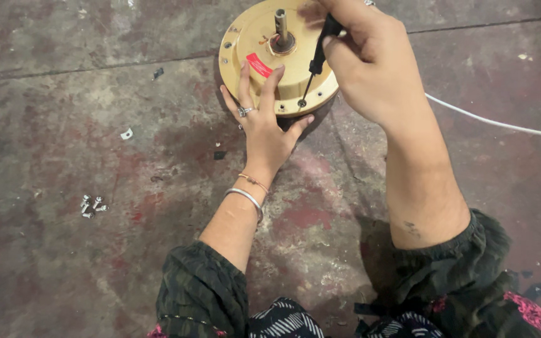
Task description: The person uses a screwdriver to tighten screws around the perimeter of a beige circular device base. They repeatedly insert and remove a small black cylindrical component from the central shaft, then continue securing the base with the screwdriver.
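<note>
Right hand (370, 62) closed around screwdriver (318, 59), shaft angled down-left, tip at motor housing (264, 37) rim, left hand (264, 122) open, fingers spread flat against housing.

The left hand (264, 122) lay flat with fingers spread toward twelve o'clock, its forearm running back to six o'clock, a ring and two bangles on it. The right hand (367, 59) sat at one o'clock of the left, fingers curled tight in a grip, forearm slanting down toward five o'clock.
</note>
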